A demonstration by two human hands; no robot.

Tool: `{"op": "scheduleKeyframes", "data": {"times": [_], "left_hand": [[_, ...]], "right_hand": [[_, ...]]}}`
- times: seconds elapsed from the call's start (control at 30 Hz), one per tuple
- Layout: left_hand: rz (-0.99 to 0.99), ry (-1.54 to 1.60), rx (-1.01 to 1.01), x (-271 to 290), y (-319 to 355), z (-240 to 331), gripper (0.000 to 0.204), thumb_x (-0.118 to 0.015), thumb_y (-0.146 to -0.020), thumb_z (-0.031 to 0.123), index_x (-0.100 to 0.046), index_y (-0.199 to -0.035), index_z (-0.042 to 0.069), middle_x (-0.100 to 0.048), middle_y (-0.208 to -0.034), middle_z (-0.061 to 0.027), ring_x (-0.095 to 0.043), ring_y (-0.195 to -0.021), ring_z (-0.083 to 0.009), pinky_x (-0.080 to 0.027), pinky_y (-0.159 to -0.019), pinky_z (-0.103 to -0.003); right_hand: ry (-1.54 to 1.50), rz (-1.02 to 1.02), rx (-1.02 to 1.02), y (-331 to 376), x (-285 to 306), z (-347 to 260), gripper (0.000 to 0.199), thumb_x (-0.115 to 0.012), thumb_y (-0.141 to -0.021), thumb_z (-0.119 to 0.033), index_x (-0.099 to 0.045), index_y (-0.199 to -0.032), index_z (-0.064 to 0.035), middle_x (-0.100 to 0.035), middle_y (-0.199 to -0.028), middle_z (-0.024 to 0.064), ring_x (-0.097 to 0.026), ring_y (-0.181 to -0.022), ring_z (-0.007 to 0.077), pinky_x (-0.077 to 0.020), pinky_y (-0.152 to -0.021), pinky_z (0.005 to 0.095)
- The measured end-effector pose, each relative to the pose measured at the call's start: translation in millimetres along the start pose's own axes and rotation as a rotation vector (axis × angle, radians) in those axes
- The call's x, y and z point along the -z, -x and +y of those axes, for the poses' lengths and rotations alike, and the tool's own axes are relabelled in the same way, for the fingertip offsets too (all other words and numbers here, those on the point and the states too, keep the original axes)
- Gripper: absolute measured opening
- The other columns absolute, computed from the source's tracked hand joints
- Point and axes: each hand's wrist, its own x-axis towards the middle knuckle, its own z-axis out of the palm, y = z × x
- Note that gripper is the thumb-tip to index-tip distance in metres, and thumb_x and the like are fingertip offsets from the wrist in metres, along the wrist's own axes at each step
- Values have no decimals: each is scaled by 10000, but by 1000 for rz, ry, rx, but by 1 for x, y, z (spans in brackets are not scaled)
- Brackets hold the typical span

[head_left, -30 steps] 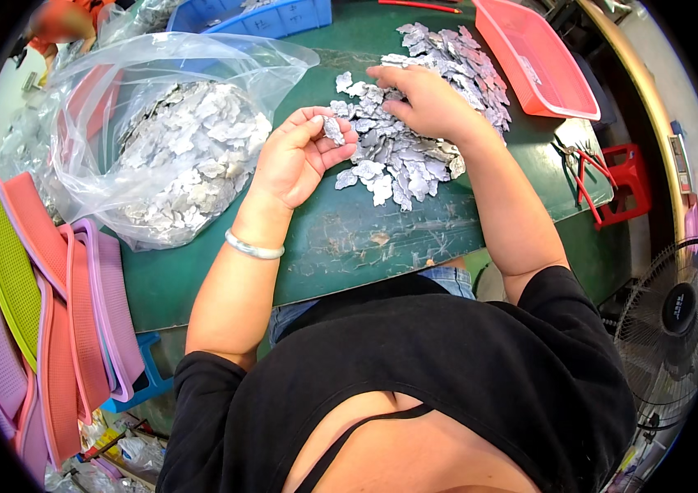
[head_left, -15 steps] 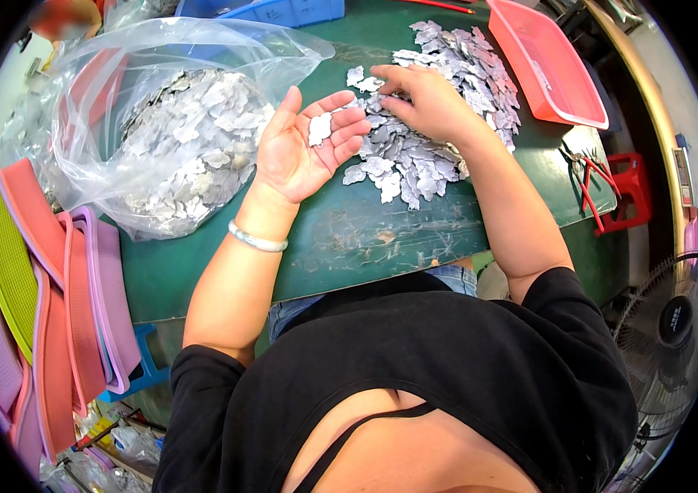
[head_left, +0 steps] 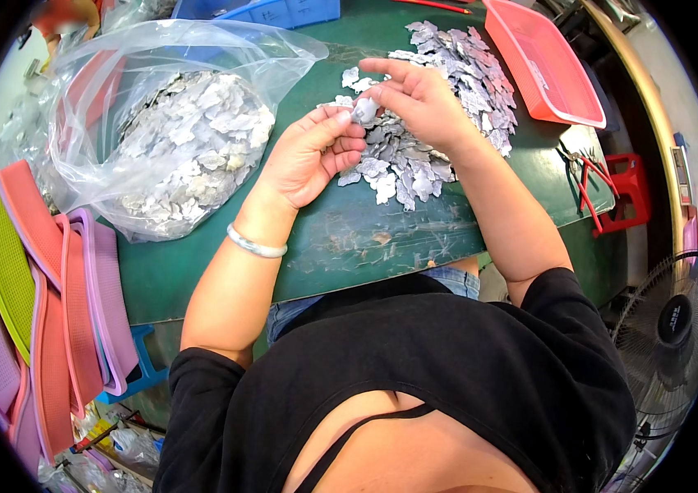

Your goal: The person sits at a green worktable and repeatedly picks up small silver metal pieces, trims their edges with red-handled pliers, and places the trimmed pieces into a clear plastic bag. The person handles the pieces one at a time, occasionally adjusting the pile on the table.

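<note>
Person seated, seen from above. Upper body covered by a black short-sleeved top [head_left: 447, 361] with a wide, low neckline; a thin black strap [head_left: 349, 440] crosses the bare area below it. Sleeves end above the elbows, leaving both forearms bare. A strip of blue denim [head_left: 447, 279] shows at the waist. Left wrist carries one pale, smooth bangle [head_left: 257, 244]. Left hand [head_left: 308, 156] and right hand [head_left: 419, 103] are ungloved, with no rings visible.

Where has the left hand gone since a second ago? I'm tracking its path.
Cannot tell: the left hand lies beside the grey pieces on the green table throughout; the camera shifted, masking small moves.
</note>
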Motion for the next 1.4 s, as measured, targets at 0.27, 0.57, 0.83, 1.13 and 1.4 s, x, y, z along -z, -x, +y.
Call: {"op": "scheduleKeyframes", "data": {"times": [0.27,0.57,0.83,1.13,1.4], "left_hand": [[54,-56,-14,4,-2,-3,104,-548,-871,139,-541,-931,55,-605,-804,-53,-587,-694,-109,-493,-596,-212],[74,137,-105,7,-1,2,126,-495,-827,53,-513,-938,-4,-571,-1011,-206,-592,-930,-303,-520,-808,-368],[162,-69,-58,1,-1,1,195,-521,-843,96,-536,-1021,17,-578,-906,-102,-574,-782,-162,-500,-680,-255],[150,-209,28,-9,0,-5,83,-599,-832,131,-557,-888,86,-602,-783,-32,-570,-652,-95,-467,-553,-185],[69,-48,-11,0,0,0,66,-573,-824,96,-541,-868,58,-596,-859,-89,-593,-749,-148,-505,-590,-208]], "right_hand": [[448,-3,149,-4,9,10,408,-502,-844,-73,-433,-1240,2,-636,-970,109,-591,-901,196,-448,-812,288],[790,-113,256,-5,12,14,445,-600,-752,-55,-488,-1182,-18,-648,-902,91,-607,-813,281,-467,-758,329],[48,52,31,-4,9,4,407,-550,-842,-101,-456,-1211,42,-660,-912,78,-560,-769,69,-446,-710,217],[-189,-79,-90,3,-5,-1,426,-512,-870,-102,-409,-1263,25,-641,-982,96,-564,-842,83,-426,-715,215],[243,11,66,-3,6,14,433,-494,-864,-84,-397,-1282,-24,-623,-1027,86,-553,-890,130,-429,-791,267]]}}
